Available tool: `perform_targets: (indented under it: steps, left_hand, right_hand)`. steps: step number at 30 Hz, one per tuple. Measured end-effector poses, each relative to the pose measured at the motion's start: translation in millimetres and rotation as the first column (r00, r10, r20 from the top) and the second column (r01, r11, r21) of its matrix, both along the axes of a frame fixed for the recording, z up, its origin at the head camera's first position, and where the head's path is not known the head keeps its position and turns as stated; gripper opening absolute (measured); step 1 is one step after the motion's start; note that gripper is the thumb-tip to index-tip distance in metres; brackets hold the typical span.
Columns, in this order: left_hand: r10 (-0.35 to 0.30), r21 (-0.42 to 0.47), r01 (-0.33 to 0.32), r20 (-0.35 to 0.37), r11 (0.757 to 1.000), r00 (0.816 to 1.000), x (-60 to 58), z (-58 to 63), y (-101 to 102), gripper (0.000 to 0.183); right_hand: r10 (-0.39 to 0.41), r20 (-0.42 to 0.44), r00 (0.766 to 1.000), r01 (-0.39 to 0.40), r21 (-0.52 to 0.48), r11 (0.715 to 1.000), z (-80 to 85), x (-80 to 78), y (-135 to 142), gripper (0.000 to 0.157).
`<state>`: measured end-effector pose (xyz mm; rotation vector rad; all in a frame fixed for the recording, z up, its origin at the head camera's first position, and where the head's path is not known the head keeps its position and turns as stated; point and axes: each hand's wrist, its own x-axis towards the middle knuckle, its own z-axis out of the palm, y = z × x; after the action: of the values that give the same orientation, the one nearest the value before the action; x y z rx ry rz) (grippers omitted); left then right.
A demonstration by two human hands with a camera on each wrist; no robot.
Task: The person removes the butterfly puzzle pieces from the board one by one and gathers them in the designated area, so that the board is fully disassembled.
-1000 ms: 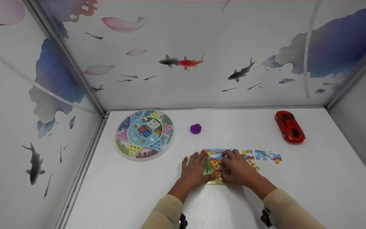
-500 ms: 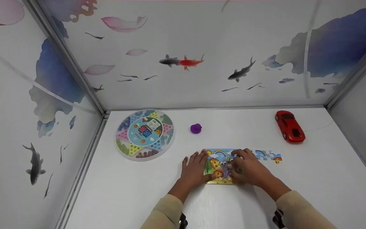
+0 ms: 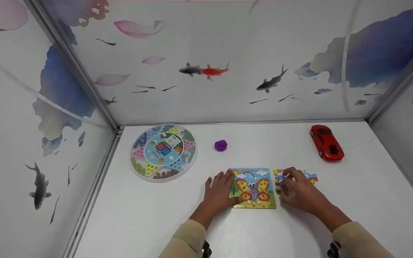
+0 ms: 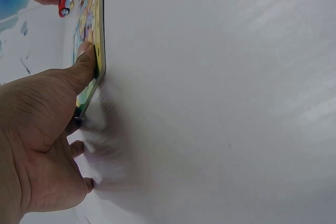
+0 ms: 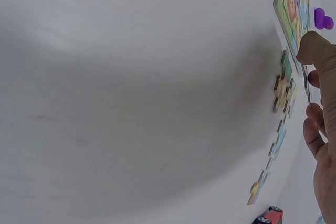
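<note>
My left hand (image 3: 219, 191) lies spread at the near-left part of the puzzle board (image 3: 260, 206), thumb over its face and index fingertip at its far-left corner; the other fingers are on the white table (image 3: 138, 218) beside it. The board is flat between my hands, showing a butterfly (image 3: 253, 191) under a rainbow. I cannot tell whether that picture is set pieces or print on the board.

My right hand (image 3: 301, 191) is just right of the board, thumb and fingers bent over the loose puzzle pieces (image 3: 312, 176). They hide part of them, and I cannot tell whether they pinch one. The pieces that show lie flat, some peeking out beyond my knuckles.

Ahead and to the left of my left hand sits a round game box (image 3: 162, 180). Through its cover I see small beads sorted by colour around the outside: brown ones (image 3: 166, 173) on the side toward me, green ones (image 3: 138, 167) at the left, blue ones (image 3: 141, 139) on the far left. Dotted triangles lie between them, and a blue label (image 3: 164, 148) fills the centre.

Straight ahead of my left hand is a small purple toy (image 3: 221, 145); beyond my right hand, farther right, a red toy car (image 3: 327, 143).
</note>
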<state>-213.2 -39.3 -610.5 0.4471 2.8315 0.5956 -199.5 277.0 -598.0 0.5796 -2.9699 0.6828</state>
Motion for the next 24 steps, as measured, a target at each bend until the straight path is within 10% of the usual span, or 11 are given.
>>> perform_targets:
  steps: [24]
  left_hand:
    - [-0.007, -0.024, 0.007, -0.005, 1.000, 1.000, 0.4, 0.0, -1, 0.093]
  right_hand:
    - [-0.046, 0.026, 0.999, 0.044, 0.071, 0.996, -5.2, 14.0, 51, 0.029]
